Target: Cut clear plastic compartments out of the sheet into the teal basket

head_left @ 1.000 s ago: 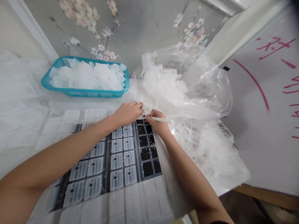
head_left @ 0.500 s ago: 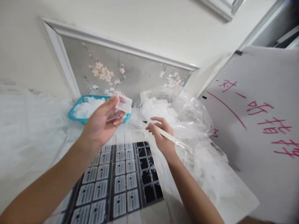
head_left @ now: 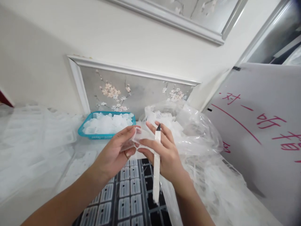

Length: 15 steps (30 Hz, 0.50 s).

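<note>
Between the thumb and fingers of my left hand (head_left: 119,144) is a small translucent plastic piece (head_left: 141,134), soft-edged in this view. My right hand (head_left: 166,150) holds a white stick-like tool (head_left: 156,169) with a dark pointed tip. The tool stands nearly upright across the fingers, tip upward. My right fingers reach the plastic piece's right side; whether they grip it I cannot tell. Below both hands lies a black gridded tray (head_left: 147,171). Rows of clear slotted pieces (head_left: 124,188) sit in its left and middle columns, while the right columns show bare black cells.
Behind my left hand stands a blue basket (head_left: 105,136) heaped with translucent pieces. A clear plastic bag (head_left: 199,131) with similar pieces lies behind my right hand. Clear plastic sheets (head_left: 47,125) cover the left side. On the right stands a whiteboard (head_left: 258,94) with red writing.
My hands have come together at the plastic piece. The tool has swung from slanting to nearly upright. The view has tilted upward, showing more wall and the whole basket.
</note>
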### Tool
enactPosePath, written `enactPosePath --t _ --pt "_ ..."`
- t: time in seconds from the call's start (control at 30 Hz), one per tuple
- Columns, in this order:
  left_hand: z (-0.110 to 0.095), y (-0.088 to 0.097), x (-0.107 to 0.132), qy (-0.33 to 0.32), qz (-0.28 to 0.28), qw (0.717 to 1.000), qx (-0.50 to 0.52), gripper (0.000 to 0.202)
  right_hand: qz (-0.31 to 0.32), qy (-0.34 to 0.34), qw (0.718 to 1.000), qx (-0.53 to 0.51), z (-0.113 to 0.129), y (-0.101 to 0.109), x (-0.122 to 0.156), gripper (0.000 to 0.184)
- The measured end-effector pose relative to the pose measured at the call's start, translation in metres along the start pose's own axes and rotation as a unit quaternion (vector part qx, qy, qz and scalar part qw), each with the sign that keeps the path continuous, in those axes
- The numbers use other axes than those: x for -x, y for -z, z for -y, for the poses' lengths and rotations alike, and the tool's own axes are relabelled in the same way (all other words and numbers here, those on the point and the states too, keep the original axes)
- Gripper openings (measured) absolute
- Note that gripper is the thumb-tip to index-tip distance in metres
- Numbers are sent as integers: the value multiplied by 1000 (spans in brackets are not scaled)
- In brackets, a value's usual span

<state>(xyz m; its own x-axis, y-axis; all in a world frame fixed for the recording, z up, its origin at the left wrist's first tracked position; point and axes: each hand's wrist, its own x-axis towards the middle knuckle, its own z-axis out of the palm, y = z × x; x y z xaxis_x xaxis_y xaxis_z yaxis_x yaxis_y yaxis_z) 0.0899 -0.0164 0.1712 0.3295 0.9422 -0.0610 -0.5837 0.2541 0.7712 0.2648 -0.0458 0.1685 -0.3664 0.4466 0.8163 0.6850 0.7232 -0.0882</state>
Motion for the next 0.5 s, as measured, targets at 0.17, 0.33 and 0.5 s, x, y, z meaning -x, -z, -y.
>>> enactPosePath --t 0.17,0.33,0.5 --pt "7 4 -7 15 71 996 -42 26 15 -26 999 -39 -2 -3 3 28" --pt "18 2 -10 38 178 983 -24 34 21 -25 998 -56 1 -7 5 33" --pt "-24 48 -53 -158 -27 976 -146 37 -17 -63 997 -38 3 -5 5 36"
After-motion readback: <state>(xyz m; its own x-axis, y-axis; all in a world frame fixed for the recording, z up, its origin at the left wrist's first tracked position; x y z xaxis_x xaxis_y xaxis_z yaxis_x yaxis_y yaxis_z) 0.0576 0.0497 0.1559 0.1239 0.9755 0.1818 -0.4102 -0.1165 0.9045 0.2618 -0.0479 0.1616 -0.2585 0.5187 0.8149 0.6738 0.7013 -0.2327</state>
